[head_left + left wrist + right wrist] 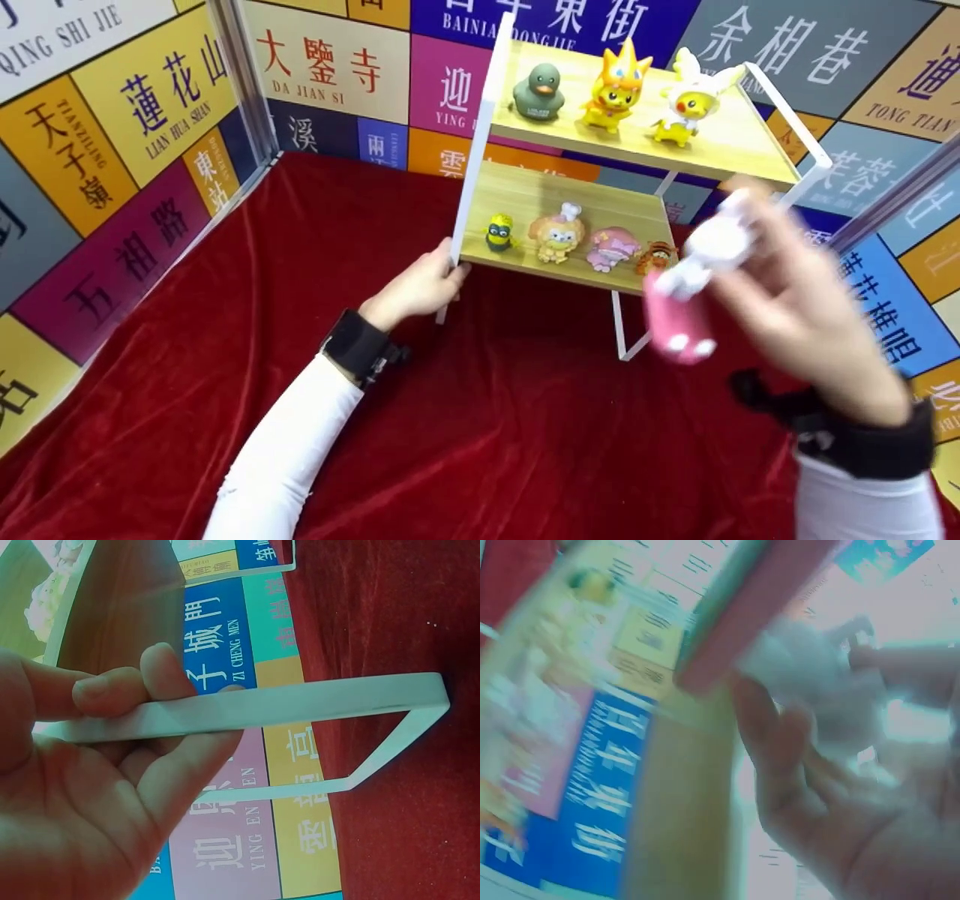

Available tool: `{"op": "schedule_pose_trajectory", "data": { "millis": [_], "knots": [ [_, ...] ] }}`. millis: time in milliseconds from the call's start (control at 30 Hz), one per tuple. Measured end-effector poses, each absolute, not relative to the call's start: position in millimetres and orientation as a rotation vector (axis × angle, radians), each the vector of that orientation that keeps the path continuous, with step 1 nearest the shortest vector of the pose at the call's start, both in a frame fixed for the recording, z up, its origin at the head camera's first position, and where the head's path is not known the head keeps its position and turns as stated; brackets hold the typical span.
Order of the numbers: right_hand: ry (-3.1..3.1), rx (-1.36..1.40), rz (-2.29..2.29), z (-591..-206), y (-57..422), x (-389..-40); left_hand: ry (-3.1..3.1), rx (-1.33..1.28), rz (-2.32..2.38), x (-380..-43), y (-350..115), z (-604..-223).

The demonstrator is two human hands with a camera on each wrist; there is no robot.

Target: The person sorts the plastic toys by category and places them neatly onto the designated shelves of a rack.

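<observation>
My left hand [420, 285] grips the white metal post [315, 701] at the left front of a two-tier wooden shelf rack [574, 274]. In the left wrist view, fingers and thumb wrap that post from both sides. On the right, my right hand [799, 307] holds a white figurine [716, 244] with a pink base [679, 322]. It is tilted in front of the lower shelf's right end, blurred, and overlaps a small tiger figurine [655, 257]. In the right wrist view the figurine's white body [802, 667] lies among the fingers.
The upper shelf bears a green duck [538, 94] and two yellow figurines, one in an orange hat [613, 94], one in white [690, 105]. Below stand a minion [499, 232], a monkey-like figurine [559, 234] and a pink one [611, 249]. Red cloth [465, 420] lies underneath; printed panels surround it.
</observation>
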State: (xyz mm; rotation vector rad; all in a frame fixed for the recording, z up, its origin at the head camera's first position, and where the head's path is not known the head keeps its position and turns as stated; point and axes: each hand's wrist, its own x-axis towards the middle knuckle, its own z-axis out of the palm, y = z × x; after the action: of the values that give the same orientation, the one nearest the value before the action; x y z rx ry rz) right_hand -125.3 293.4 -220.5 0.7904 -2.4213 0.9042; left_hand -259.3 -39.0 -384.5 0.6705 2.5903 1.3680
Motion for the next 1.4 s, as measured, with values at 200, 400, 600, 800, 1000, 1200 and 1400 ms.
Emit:
{"op": "schedule_pose_trajectory", "data": {
  "millis": [200, 400, 600, 800, 1000, 1200, 1400],
  "knots": [
    [-2.306, 0.514, 0.910, -171, 319, -151, 2.574, 0.664, 1.374, -258, -39, -387],
    [-2.136, 0.471, 1.344, -135, 343, -195, 2.575, 0.676, 1.388, -259, -38, -385],
    [-2.186, 0.385, 1.396, -115, 340, -222, 2.574, 0.678, 1.387, -259, -39, -384],
    [-2.442, 0.325, 1.033, -106, 325, -223, 2.561, 0.678, 1.402, -259, -38, -384],
    [-2.597, 0.241, 1.042, -100, 322, -226, 2.553, 0.678, 1.420, -260, -37, -384],
    [-2.674, 0.215, 1.008, -99, 326, -235, 2.551, 0.680, 1.424, -260, -38, -383],
    [-2.716, 0.200, 0.971, -100, 324, -237, 2.550, 0.681, 1.431, -259, -38, -384]
  ]
}}
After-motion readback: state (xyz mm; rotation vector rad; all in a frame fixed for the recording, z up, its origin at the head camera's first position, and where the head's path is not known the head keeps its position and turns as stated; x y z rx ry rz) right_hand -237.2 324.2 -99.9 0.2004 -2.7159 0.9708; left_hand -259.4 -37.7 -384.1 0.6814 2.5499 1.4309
